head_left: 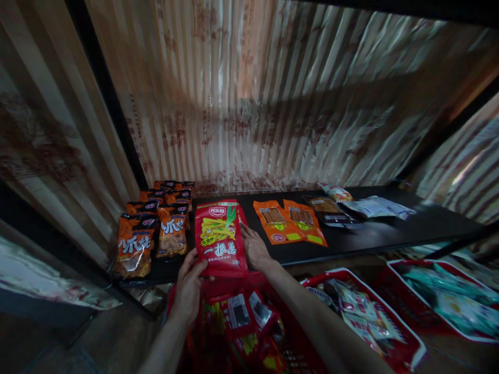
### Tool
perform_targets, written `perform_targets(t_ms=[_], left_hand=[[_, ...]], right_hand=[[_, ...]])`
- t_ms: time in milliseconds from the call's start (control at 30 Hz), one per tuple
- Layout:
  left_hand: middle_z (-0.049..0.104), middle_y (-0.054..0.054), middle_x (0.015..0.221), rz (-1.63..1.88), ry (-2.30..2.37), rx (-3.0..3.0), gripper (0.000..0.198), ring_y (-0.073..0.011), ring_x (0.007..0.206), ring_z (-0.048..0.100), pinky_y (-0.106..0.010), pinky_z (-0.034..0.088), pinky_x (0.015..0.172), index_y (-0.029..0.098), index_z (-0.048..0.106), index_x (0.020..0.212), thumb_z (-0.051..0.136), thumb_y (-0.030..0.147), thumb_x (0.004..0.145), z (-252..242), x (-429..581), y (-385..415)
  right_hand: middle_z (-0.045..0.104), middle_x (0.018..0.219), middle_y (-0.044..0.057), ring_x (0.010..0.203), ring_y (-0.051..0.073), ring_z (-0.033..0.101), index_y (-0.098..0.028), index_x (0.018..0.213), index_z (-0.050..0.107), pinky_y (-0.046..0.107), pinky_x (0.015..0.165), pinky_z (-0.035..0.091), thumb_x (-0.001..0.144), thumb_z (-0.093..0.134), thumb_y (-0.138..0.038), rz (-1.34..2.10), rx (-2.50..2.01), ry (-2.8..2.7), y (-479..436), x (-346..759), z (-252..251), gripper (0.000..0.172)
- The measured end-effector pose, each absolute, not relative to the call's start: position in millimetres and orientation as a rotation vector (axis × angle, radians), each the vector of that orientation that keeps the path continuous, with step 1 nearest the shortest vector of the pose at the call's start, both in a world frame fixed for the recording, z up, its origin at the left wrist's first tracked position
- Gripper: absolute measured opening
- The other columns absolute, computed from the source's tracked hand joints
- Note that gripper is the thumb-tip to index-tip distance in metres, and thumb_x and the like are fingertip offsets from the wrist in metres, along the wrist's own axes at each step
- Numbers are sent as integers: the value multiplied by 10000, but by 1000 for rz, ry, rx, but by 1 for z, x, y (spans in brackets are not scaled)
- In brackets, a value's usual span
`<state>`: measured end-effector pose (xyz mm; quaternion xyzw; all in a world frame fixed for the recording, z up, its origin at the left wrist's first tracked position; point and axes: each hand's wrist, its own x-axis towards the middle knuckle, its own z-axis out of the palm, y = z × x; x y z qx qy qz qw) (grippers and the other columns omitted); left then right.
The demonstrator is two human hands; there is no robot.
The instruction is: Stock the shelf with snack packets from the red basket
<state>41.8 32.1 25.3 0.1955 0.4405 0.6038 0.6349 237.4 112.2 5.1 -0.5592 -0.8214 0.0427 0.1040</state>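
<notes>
A red snack packet (pixel 220 241) with yellow sticks and a green onion printed on it stands near the shelf's front edge, leaning back a little. My left hand (pixel 190 283) is closed on its lower left corner, thumb on the front. At the right edge my right hand (pixel 255 248) holds it, with some fingers hidden behind. A strip of red wrapper shows behind the packet's right side; whether it is a second packet I cannot tell. Just below my hands, a red basket (pixel 302 332) holds several similar red packets (pixel 247 345).
Orange-and-black snack bags (pixel 134 249) stand in two rows on the left of the black shelf (pixel 374 231). Two orange packets (pixel 290 223) lie right of my hands, other packs (pixel 378 206) farther right. Baskets (pixel 419 350) of packets sit below. Dark posts (pixel 103 78) and a striped curtain (pixel 234 104) enclose the shelf.
</notes>
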Motion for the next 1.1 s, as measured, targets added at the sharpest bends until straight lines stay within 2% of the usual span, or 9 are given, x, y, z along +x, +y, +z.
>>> perform_targets(t_ms=[133,267,400,500,633,733,867,1000,1100], left_hand=[[684,-14,857,1392,1009,466,506,-124,613,613,-233,475,510,185,544,1079,712,237,605,22,42,36],[676,-16,887,1410,1041,485,529,-113,616,599,-232,472,523,191,540,1102,717,241,606,17,39,38],[669,-32,934,1416,1042,518,517,-134,684,611,-238,479,542,187,557,1088,720,248,601,14,38,38],[668,-35,948,1410,1039,534,537,-134,690,610,-235,474,549,196,555,1108,720,257,601,15,39,38],[668,-25,924,1412,1038,551,563,-102,613,575,-217,444,529,204,555,1131,727,262,599,15,40,38],[668,-16,880,1412,1017,585,556,-90,590,557,-206,422,523,199,556,1138,728,264,613,13,39,38],[673,-25,866,1390,1025,630,557,-91,579,551,-211,419,521,189,549,1148,728,287,630,9,40,40],[681,-61,927,1358,1103,666,518,-107,609,570,-207,423,500,172,591,1064,758,279,585,7,44,45],[669,-79,965,1348,1124,644,467,-142,692,602,-212,453,503,167,607,1000,762,324,588,6,47,47]], right_hand=[[456,1408,65,1332,286,332,-205,1308,500,449,1029,336,880,406,-262,25,-1738,-2320,104,246,3,442],[537,1336,71,1280,268,412,-213,1236,565,433,1054,330,872,438,-268,-38,-1734,-2235,103,260,2,390],[612,1228,121,1210,242,497,-166,1125,631,415,1093,291,869,422,-244,10,-1701,-2080,95,265,5,339],[637,1173,135,1173,265,526,-163,1104,635,445,1051,346,871,437,-338,253,-1614,-1816,78,254,9,352],[659,1132,82,1076,264,587,-221,1099,620,447,967,431,811,548,-489,935,-1378,-1354,50,224,13,400],[668,1095,52,989,236,620,-242,1104,602,394,829,520,726,667,-494,1296,-1173,-1008,39,206,10,459],[688,960,37,810,193,636,-226,1025,634,306,643,548,613,780,-435,1416,-1123,-857,39,200,1,485],[689,861,29,699,165,614,-205,885,671,273,577,529,589,796,-412,1386,-1158,-791,43,203,-9,382],[686,821,20,665,156,604,-199,852,675,271,565,523,564,812,-396,1343,-1180,-734,46,205,-11,375]])
